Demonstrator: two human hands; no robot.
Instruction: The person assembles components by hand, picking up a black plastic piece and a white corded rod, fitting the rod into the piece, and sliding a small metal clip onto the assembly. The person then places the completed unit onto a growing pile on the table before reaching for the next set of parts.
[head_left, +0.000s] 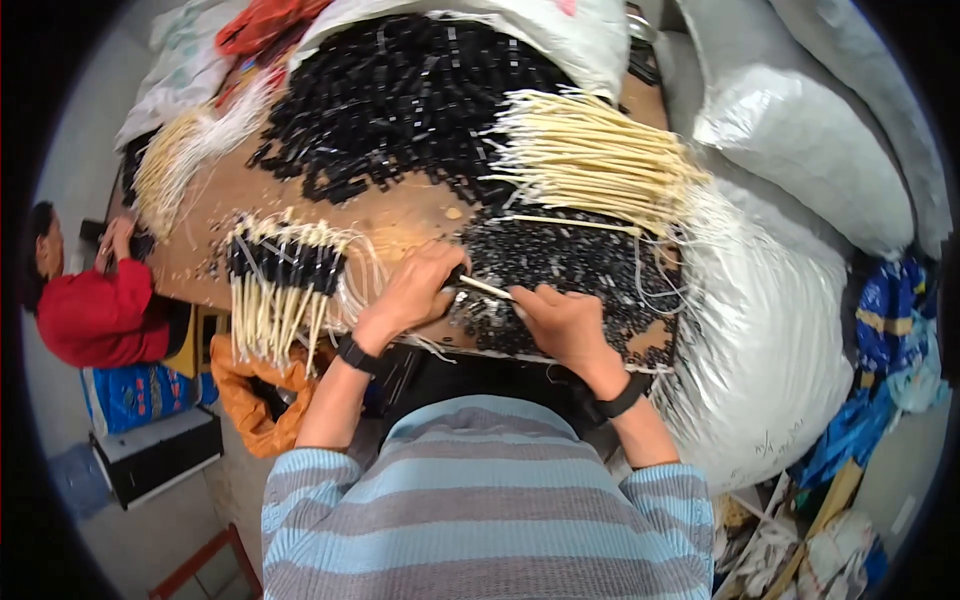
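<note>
A thin cream-coloured rod (484, 287) spans the gap between my two hands at the table's front. My left hand (418, 285) is closed around a small black piece (456, 273) at the rod's left end. The fingers of my right hand (556, 318) pinch the rod's other end. Beneath them spreads a layer of small black and clear bits (540, 262). Beside my left hand lies a row of cream rods with black sleeves (285, 275) and white cords. A bundle of plain cream rods (600, 160) is stacked beyond my right hand.
A large heap of black plastic pieces (410, 100) spills from a white sack at the back. Bulging white sacks (770, 330) crowd the right side. At the far left sits a person in red (105, 310). An orange bag (262, 405) hangs below the table's edge.
</note>
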